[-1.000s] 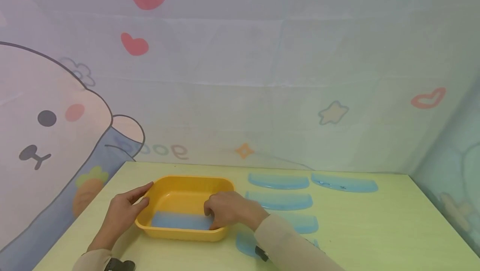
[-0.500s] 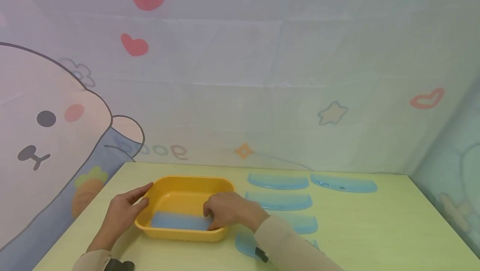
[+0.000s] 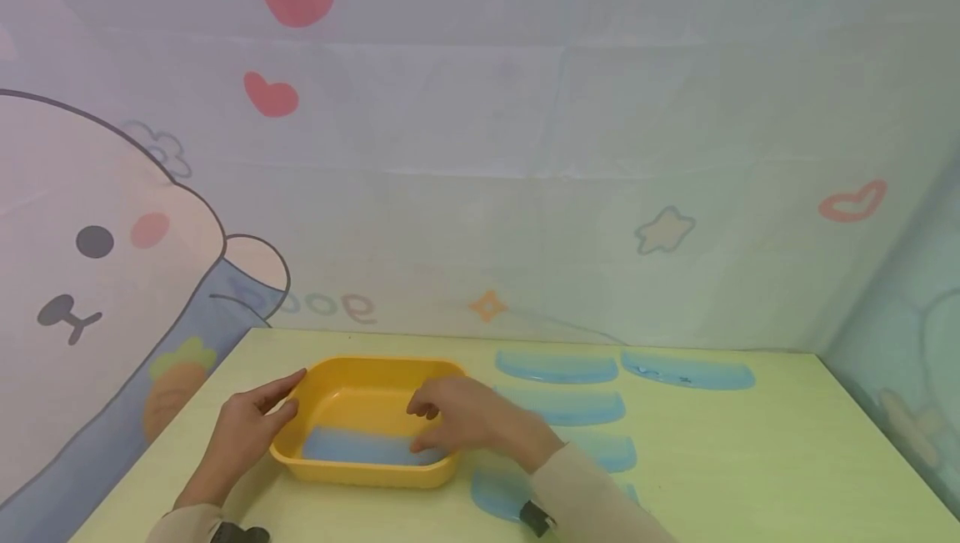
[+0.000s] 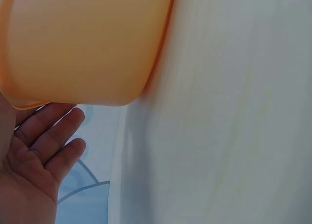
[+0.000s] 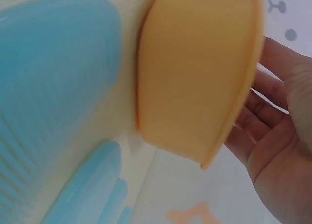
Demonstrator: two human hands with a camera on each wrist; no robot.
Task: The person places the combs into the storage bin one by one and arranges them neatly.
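A yellow plastic basin (image 3: 367, 476) stands on the table, with a translucent blue comb (image 3: 360, 446) lying flat inside along its near wall. My left hand (image 3: 247, 426) is at the basin's left end, thumb and forefinger tips on the rim; in the left wrist view the other fingers are loosely bent below the basin's outer wall. My right hand (image 3: 472, 418) reaches over the right end, thumb and fingers apart, just above the comb's right end. In the right wrist view the fingers are partly hidden behind the basin.
Right of the basin several blue combs lie on the light-coloured table, among them one at the far right (image 3: 690, 369) and one at the back (image 3: 557, 367). My right sleeve covers part of the nearest comb (image 3: 498, 493). A printed cloth (image 3: 480, 151) hangs behind the table.
My right thumb and fingers have spread apart and let go of the comb's right end. The right hand has risen slightly and shifted right. My left hand stays at the rim.
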